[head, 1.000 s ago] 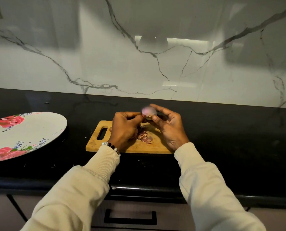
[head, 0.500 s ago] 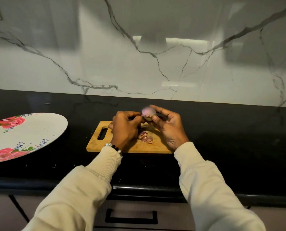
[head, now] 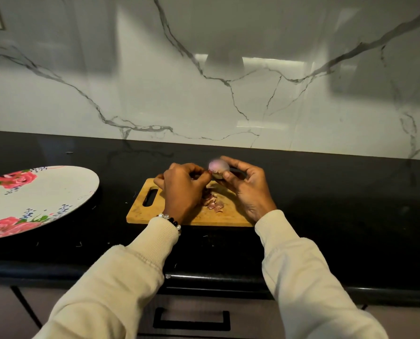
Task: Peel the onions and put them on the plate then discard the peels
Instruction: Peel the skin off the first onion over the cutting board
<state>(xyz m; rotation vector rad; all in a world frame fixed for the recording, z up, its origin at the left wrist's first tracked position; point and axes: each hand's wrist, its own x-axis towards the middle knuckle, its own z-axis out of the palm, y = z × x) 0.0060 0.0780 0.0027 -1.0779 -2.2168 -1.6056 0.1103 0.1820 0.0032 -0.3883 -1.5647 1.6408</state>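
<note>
Spreading dark beneath everything, the tabletop [head: 326, 216] carries the flowered plate [head: 64, 192] at left, awaiting onions. Centre, the cutting board [head: 140, 211] catches peels [head: 212, 203]. Right hand [head: 248, 189] grips the onion [head: 218, 167] above it; left hand [head: 183, 187] pinches its skin.

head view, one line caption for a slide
Both hands peel an onion above a cutting board.

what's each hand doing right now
Left hand: fingers curled, pinching at the onion's skin.
Right hand: holds the onion.
</note>
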